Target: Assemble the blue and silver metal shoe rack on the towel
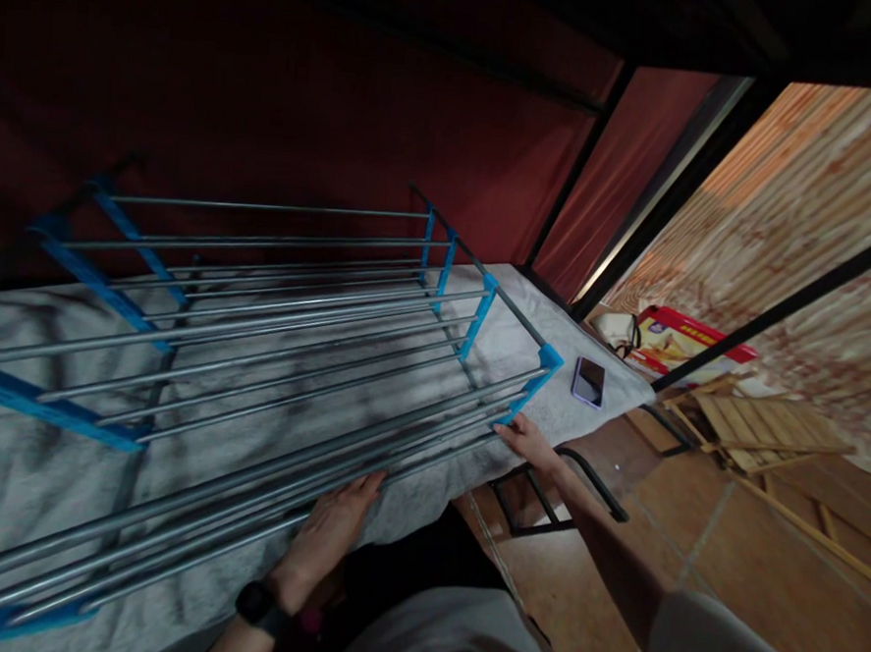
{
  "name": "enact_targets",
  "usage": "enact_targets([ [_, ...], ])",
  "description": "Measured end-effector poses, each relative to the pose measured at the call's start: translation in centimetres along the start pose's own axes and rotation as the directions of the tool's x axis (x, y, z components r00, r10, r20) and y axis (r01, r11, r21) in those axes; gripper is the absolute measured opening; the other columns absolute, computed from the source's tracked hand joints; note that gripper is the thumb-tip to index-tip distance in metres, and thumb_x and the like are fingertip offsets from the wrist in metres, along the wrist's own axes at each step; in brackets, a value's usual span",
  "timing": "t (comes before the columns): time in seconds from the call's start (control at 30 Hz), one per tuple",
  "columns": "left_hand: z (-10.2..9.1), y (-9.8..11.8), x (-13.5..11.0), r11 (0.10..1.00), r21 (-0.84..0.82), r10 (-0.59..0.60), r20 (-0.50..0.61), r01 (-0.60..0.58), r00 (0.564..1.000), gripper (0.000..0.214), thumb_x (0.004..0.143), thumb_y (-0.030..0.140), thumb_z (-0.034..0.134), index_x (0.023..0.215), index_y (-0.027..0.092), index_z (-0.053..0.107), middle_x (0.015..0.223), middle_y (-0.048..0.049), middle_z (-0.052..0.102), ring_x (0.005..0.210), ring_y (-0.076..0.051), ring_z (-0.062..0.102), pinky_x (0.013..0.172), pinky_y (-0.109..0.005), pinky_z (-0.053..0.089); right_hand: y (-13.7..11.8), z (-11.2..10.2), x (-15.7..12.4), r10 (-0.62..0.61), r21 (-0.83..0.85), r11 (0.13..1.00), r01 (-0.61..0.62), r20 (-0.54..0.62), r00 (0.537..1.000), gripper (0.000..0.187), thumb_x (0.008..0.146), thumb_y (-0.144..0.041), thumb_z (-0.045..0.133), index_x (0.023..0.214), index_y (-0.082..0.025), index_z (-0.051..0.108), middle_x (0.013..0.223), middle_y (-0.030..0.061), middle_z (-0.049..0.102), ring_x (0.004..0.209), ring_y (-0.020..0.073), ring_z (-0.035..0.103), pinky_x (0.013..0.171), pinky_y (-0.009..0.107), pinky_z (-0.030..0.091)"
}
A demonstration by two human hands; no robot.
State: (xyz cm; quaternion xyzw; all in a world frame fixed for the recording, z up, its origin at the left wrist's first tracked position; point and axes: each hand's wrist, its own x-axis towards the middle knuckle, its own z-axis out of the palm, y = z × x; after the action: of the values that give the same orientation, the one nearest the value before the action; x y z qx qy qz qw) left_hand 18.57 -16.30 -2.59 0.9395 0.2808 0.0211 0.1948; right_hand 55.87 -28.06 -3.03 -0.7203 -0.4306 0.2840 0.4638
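Note:
A metal rack [343,389] with grey tubes and blue plastic brackets lies on a bed-like surface draped with a grey cloth [196,488]. My left hand [341,515], with a dark watch on its wrist, lies over the nearest front tube, its fingers curled against it. At the front right corner my right hand [524,438] grips the end of the lowest tube, just beneath a blue bracket [540,377]. Its fingertips are partly hidden by the tube. To the right of the rack a phone [588,383] rests on the cloth.
Behind the rack hangs a dark red curtain [330,113], with black frame posts [573,177] at right. Beyond stand a red and yellow box [689,342] and a wooden folding item [776,426] on the tiled floor [693,568]. A black metal frame [543,505] is below my right arm.

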Motion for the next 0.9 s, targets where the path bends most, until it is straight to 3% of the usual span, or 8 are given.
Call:
enact_targets([
  [0.1,0.3,-0.3,-0.3,1.0,-0.008,-0.007,0.015,0.007,1.0,0.049,0.096,0.01,0.03,0.138,0.021,0.052,0.132,-0.0094,0.065,0.116,-0.022,0.065,0.1,-0.039,0.051,-0.1,-0.7,0.2,-0.111,-0.185,0.976,0.114,0.03,0.993,0.019,0.08,-0.042,0.062,0.08,-0.023,0.062,0.076,0.0008,0.063,0.075,0.019,0.057,0.074,0.032,0.047],
  [0.2,0.4,-0.5,-0.2,1.0,0.01,0.008,0.03,-0.008,1.0,0.054,0.093,0.005,0.03,0.14,0.022,0.05,0.134,-0.0088,0.063,0.118,-0.022,0.064,0.1,-0.039,0.051,0.0,-1.3,0.4,-0.123,-0.255,0.956,0.144,0.093,0.988,0.02,0.083,-0.042,0.058,0.082,-0.022,0.062,0.073,-0.0003,0.062,0.068,0.0174,0.056,0.069,0.03,0.047],
  [0.37,0.2,-0.5,0.1,1.0,0.027,0.006,0.097,-0.009,0.995,0.062,0.089,0.001,0.03,0.145,0.022,0.045,0.139,-0.008,0.06,0.122,-0.02,0.062,0.104,-0.037,0.049,0.3,-1.9,0.9,-0.123,-0.257,0.951,0.171,0.19,0.974,0.024,0.084,-0.042,0.057,0.087,-0.019,0.063,0.076,0.0012,0.064,0.07,0.0172,0.058,0.07,0.03,0.049],
  [0.6,0.0,0.3,0.0,0.998,0.06,-0.022,0.023,0.02,1.0,0.044,0.102,0.029,0.033,0.143,0.024,0.049,0.13,-0.0076,0.066,0.111,-0.025,0.067,0.096,-0.041,0.054,0.3,-2.2,0.9,-0.137,-0.058,0.986,0.159,0.275,0.952,0.026,0.084,-0.035,0.061,0.104,-0.02,0.065,0.102,0.0052,0.068,0.094,0.02,0.064,0.086,0.033,0.051],
  [0.73,0.2,2.8,1.9,0.997,0.075,-0.025,0.032,0.023,0.999,0.045,0.102,0.032,0.036,0.144,0.023,0.048,0.134,-0.0092,0.063,0.114,-0.026,0.065,0.097,-0.042,0.054,0.4,-2.7,1.1,-0.098,0.069,0.995,0.078,0.37,0.924,0.025,0.081,-0.029,0.063,0.104,-0.021,0.067,0.099,0.0033,0.068,0.093,0.0199,0.064,0.091,0.035,0.05],
  [0.9,1.5,8.9,8.9,0.99,-0.061,0.129,0.054,-0.126,0.99,0.046,0.099,0.027,0.043,0.144,0.019,0.044,0.145,-0.0125,0.053,0.126,-0.025,0.058,0.105,-0.038,0.049,-0.5,-3.2,1.5,-0.078,0.049,0.997,0.063,0.388,0.918,0.021,0.083,-0.033,0.064,0.099,-0.02,0.068,0.108,0.0046,0.066,0.103,0.0214,0.061,0.097,0.036,0.048],
])
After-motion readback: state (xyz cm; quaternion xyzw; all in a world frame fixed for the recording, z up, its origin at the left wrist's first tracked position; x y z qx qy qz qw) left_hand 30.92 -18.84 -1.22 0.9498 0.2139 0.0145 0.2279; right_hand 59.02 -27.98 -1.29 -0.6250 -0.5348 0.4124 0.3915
